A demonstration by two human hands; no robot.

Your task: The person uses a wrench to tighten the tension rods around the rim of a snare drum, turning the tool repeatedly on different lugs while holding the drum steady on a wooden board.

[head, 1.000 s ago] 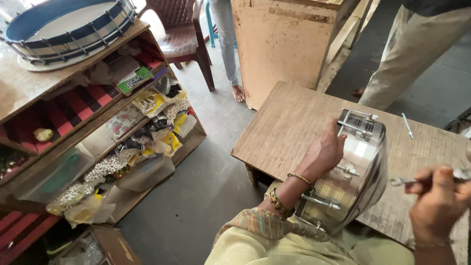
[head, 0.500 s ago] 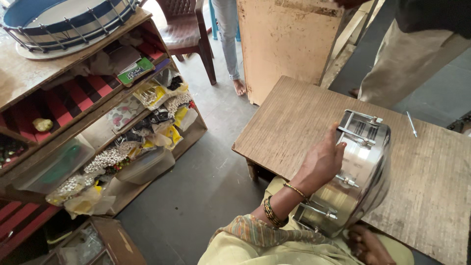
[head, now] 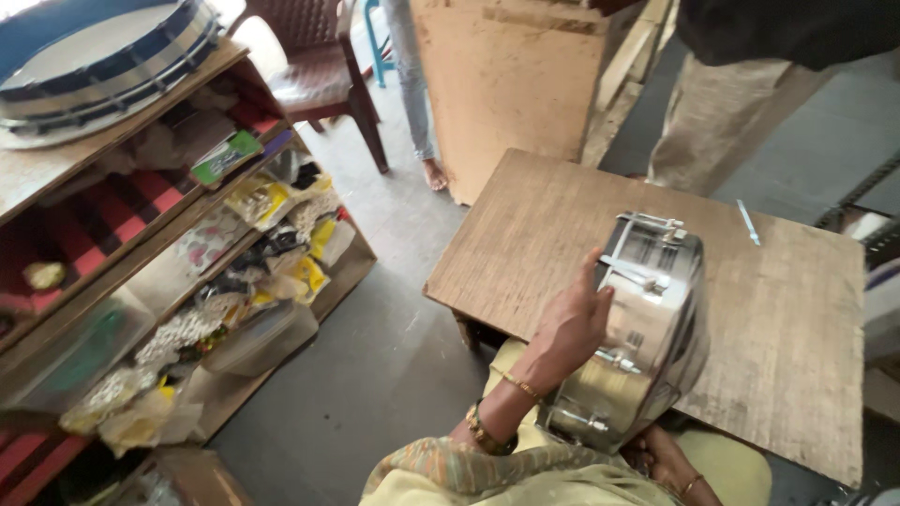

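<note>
Head view: a person sat at a low wooden table (head: 581, 234), a shiny metal drum shell (head: 647, 328) tipped on edge between lap and table
Drum shell, place: its lower rim sat near the person's lap, its upper rim leaned over the table's near edge; tilted, not flat
Drum shell, handling: judged stiff and fairly heavy for its bulk; the polished wall looked slippery; the rim hoops and the tension lugs looked the surest places to take hold
Left hand (head: 572, 323): pressed against the shell's left wall, fingers spread and the thumb raised toward a lug; steadying it rather than wrapped around it
Right hand (head: 670, 459): low at the shell's bottom rim, mostly hidden beneath it; whether it gripped or only propped could not be told
Small metal rod (head: 747, 222): lay on the table's far side, well apart from both hands
Shelves (head: 187, 281): stood to the left, crowded with packets; a large framed drum (head: 94, 56) rested on top
Another person's legs (head: 722, 112): stood beyond the table
</note>
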